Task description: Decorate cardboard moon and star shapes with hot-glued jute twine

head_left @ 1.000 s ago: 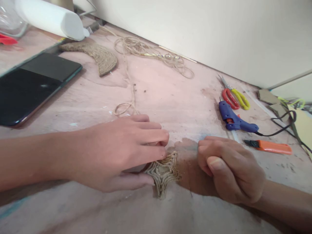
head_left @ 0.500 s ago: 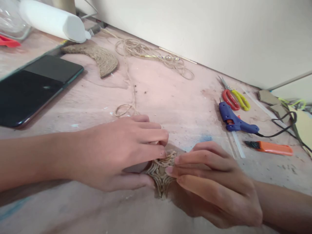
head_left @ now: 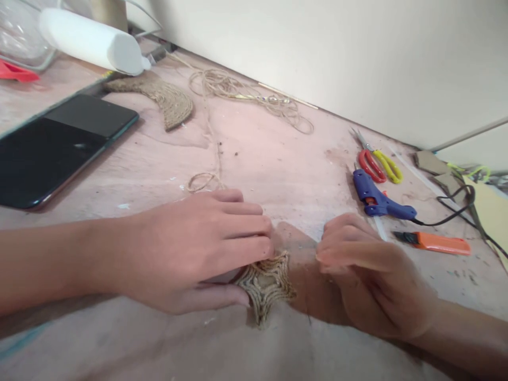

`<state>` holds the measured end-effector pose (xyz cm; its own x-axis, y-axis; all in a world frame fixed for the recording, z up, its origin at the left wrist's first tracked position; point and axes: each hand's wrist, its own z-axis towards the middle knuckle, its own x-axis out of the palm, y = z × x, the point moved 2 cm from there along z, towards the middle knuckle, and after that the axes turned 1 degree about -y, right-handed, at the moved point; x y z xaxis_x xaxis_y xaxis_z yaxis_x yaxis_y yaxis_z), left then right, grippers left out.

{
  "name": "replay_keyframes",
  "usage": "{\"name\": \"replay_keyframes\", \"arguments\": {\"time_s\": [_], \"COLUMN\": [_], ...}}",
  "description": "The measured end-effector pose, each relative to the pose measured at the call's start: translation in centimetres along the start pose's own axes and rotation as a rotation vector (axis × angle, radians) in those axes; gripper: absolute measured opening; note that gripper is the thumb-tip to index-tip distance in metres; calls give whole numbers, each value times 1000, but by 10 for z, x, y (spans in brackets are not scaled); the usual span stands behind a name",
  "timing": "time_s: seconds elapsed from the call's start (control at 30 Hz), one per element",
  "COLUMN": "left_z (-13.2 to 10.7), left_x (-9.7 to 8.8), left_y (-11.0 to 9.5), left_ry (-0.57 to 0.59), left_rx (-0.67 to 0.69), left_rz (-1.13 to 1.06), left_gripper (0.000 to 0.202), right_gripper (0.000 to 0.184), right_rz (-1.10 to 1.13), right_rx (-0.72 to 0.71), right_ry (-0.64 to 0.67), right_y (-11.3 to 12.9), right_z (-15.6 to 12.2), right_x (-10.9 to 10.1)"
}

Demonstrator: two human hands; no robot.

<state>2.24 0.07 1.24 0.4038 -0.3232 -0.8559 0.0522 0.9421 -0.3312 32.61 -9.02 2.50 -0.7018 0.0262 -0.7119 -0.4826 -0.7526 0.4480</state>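
Observation:
A small star (head_left: 281, 286) wrapped in rows of twine lies on the table, its middle showing a bare patch. My left hand (head_left: 190, 243) holds it from the left, with the thumb at its near side and the fingers curled over its far edge; those fingers hide part of the star. To the right of the star, apart from it, is my right hand (head_left: 365, 270), slightly blurred. Its fingers are drawn together, and anything between them is too small or hidden to make out. Beyond my left hand, a loop of twine (head_left: 202, 181) lies on the table.
A blue glue gun (head_left: 373, 196), red-and-yellow scissors (head_left: 377, 161) and an orange box cutter (head_left: 442, 243) lie at right. At left are a phone (head_left: 67, 148), a twine-covered crescent (head_left: 170, 103) and a white bottle (head_left: 91, 42). Tangled twine (head_left: 226, 84) lies by the wall.
My right hand has let go of the star and drawn back to the right, its fingers curling in. My left hand stays on the star. The view has shifted slightly.

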Motion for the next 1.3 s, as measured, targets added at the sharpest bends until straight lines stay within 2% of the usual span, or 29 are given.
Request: {"name": "replay_keyframes", "arguments": {"time_s": [0.1,0.23,0.37,0.47,0.53,0.6,0.73,0.83,0.93,1.07,1.23,1.3], "left_z": [-1,1,8,11,10,6,-1,-2,0,0,-1,1], "left_x": [1,-1,-7,-9,-8,-6,-1,1,0,-1,-1,-2], "left_y": [-1,-3,-11,-19,-21,-19,-10,-6,-5,-5,-5,-5], "left_ry": [12,21,11,50,52,19,-67,-63,-35,-29,-12,15], "left_rx": [48,72,63,158,193,147,56,37,18,19,26,32], "left_rz": [49,63,46,127,171,161,87,30,-31,-56,-48,-28], "left_gripper": [37,41,55,69,72,66,46,33,30,36,41,42], "right_gripper": [40,47,44,36,31,29,19,16,16,29,56,54], "right_rz": [68,54,82,54,10,-27,-75,-69,-64,-94,-291,-292], "right_rx": [-16,10,-34,-66,-105,-147,-225,-242,-259,-310,-414,-398], "right_ry": [21,30,41,46,67,79,23,8,6,47,151,122], "right_y": [2,4,4,5,9,12,15,13,12,17,30,31], "right_z": [7,14,16,12,7,3,2,2,2,4,8,7], "right_x": [9,12,14,16,18,22,31,36,36,32,30,27]}}
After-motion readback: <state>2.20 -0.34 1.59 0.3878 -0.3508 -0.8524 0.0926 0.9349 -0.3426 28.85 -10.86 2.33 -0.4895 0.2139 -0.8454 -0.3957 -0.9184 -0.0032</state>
